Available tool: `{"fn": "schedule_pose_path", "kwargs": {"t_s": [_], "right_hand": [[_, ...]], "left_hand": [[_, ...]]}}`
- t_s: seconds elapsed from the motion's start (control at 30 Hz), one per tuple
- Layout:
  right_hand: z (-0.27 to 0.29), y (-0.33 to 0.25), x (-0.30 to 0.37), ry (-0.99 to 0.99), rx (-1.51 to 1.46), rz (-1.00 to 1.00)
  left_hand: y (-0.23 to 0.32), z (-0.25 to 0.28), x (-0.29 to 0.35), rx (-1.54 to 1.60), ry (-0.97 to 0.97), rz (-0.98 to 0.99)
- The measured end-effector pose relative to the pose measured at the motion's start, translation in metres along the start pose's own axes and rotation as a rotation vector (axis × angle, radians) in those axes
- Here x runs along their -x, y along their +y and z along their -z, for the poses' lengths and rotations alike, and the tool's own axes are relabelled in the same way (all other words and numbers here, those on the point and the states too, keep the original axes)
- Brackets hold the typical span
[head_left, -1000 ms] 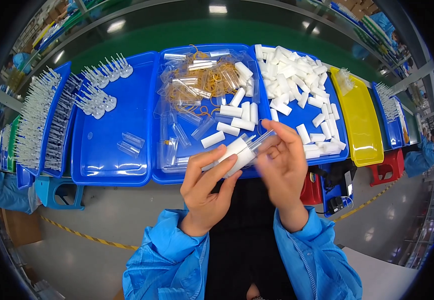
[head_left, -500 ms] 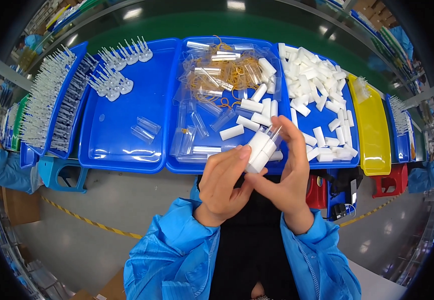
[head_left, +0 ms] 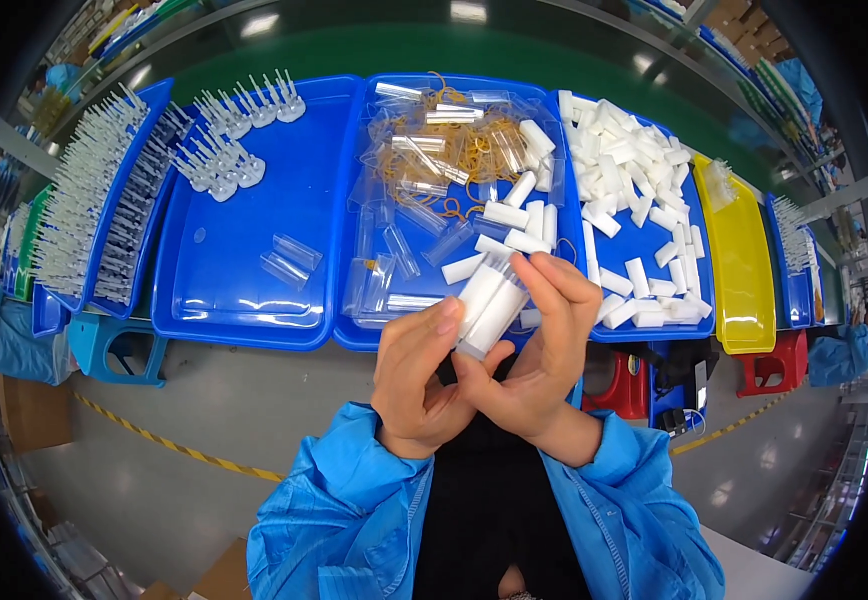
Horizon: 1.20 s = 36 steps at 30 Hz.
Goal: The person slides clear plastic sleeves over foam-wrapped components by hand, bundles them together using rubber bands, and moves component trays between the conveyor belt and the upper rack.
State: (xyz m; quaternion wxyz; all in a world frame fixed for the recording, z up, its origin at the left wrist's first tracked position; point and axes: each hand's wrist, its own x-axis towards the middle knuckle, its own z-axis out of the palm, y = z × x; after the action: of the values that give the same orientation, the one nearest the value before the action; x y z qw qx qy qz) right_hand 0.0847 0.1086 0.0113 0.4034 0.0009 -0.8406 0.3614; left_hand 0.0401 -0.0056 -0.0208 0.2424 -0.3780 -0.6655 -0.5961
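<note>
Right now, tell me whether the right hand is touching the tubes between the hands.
Touching: the head view shows the right hand curled against the upper end of the tubes, with no gap.

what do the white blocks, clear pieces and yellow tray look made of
White blocks: probably foam or soft plastic, matte, evenly white and opaque. Clear pieces: likely thin plastic, glossy, see-through with bright streaks, though glass is possible. Yellow tray: apparently moulded plastic, shiny, catching highlights.
</note>
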Motion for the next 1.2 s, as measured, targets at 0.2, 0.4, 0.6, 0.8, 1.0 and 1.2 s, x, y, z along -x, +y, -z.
{"fn": "schedule_pose_path", "kwargs": {"t_s": [0.2, 0.4, 0.6, 0.8, 1.0, 1.2], "right_hand": [[-0.001, 0.029, -0.046, -0.184, -0.187, -0.035], [-0.028, 0.034, -0.041, -0.556, 0.24, 0.109], [-0.014, 0.042, -0.043, -0.412, 0.185, -0.046], [0.02, 0.036, -0.032, -0.311, -0.366, -0.287], [0.044, 0.006, -0.014, -0.267, -0.625, -0.261], [0.057, 0.007, -0.005, -0.189, -0.513, -0.256]], "left_hand": [[-0.015, 0.03, -0.018, 0.176, 0.207, 0.388], [-0.015, 0.059, -0.03, 0.738, 0.273, 0.716], [-0.016, 0.057, -0.024, 0.605, 0.128, 0.572], [-0.014, 0.046, -0.017, 0.542, 0.073, 0.583], [0.001, 0.018, -0.019, 0.134, -0.042, 0.253], [0.012, 0.004, -0.021, 0.184, -0.196, 0.258]]}}
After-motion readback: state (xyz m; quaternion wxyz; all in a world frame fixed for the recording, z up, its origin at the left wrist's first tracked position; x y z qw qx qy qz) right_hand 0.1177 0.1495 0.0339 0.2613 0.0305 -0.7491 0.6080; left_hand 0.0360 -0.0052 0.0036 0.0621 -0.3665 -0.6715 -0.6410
